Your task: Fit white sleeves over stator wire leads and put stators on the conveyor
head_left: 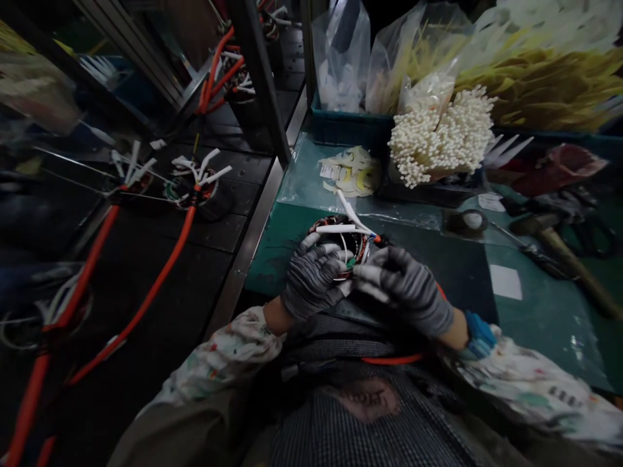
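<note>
A motor stator, a ring with copper windings, lies before me on the green table. White-sleeved leads stick up from its far side, and an orange sleeve shows where they gather at the right. My left hand, in a grey striped glove with pale fingertips, is closed around the near left rim. At the near right rim, my right hand, gloved alike, has its fingers pressed together; whatever is between them is hidden. A small green piece shows inside the ring between the hands.
Behind stand a bundle of thin white sleeves and yellow strips in teal bins. A hammer, a screwdriver and scissors lie at right. Left of the metal table edge are more stators with orange cables.
</note>
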The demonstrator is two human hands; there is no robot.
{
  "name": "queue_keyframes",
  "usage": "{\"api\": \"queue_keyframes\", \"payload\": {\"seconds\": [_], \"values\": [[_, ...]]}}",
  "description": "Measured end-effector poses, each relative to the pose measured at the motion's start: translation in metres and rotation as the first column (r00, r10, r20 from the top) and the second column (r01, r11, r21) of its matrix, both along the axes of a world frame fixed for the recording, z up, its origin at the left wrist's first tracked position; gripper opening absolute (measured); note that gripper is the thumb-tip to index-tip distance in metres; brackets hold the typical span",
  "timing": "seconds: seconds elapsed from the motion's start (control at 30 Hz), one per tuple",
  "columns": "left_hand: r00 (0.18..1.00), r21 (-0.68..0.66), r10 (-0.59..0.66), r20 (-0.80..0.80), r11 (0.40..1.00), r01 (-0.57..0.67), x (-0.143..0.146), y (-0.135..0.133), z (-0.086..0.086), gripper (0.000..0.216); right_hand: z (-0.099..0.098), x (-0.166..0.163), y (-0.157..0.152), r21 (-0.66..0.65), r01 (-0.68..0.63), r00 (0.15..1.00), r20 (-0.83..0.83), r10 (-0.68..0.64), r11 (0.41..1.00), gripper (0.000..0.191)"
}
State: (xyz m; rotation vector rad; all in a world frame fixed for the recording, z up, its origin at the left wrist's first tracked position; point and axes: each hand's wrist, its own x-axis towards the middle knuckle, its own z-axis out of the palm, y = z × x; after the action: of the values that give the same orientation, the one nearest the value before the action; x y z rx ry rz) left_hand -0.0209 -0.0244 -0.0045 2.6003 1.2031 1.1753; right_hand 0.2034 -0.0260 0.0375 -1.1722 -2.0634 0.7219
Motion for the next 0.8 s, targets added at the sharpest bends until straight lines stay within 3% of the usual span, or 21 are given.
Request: {"api": "queue_keyframes", "payload": {"seconds": [0.1, 0.2, 0.27, 0.33, 0.43, 0.53, 0.63, 0.8], "values": [[0.999, -0.032, 0.017, 0.044, 0.999, -0.015, 0.001, 0.001, 0.003, 0.013, 0.002, -0.01, 0.029, 0.07, -0.026, 0.981, 0.196, 0.012, 0.997, 0.028], [0.998, -0.05, 0.011, 0.069, 0.999, -0.007, 0.002, 0.0, 0.005, 0.012, 0.011, -0.018, 0.045, 0.007, -0.111, 0.946, 0.307, 0.103, 0.994, 0.025], [0.998, -0.035, 0.02, 0.058, 0.999, -0.018, 0.002, 0.001, 0.005, 0.013, 0.019, -0.022, 0.047, -0.054, -0.137, 0.965, 0.218, 0.146, 0.989, 0.025], [0.998, -0.003, 0.038, 0.04, 0.999, -0.038, 0.003, 0.001, 0.004, 0.015, 0.026, -0.022, 0.045, -0.131, -0.16, 0.987, -0.004, 0.161, 0.978, 0.028], [0.998, 0.035, 0.026, 0.049, 0.999, -0.028, 0.002, 0.002, 0.003, 0.016, 0.035, -0.018, 0.041, -0.306, -0.275, 0.932, -0.316, 0.175, 0.912, 0.031], [0.998, 0.024, -0.001, 0.067, 1.0, 0.0, 0.001, 0.003, 0.003, 0.018, 0.037, -0.013, 0.04, -0.37, -0.305, 0.923, -0.34, 0.178, 0.877, 0.019], [0.997, 0.034, -0.016, 0.082, 0.999, 0.013, 0.001, 0.004, 0.003, 0.019, 0.032, -0.012, 0.04, -0.33, -0.229, 0.936, -0.332, 0.115, 0.916, 0.009], [0.995, 0.09, -0.016, 0.094, 0.996, 0.008, 0.002, 0.006, 0.003, 0.022, 0.024, -0.012, 0.037, -0.307, -0.183, 0.952, -0.293, 0.091, 0.934, 0.015]]}}
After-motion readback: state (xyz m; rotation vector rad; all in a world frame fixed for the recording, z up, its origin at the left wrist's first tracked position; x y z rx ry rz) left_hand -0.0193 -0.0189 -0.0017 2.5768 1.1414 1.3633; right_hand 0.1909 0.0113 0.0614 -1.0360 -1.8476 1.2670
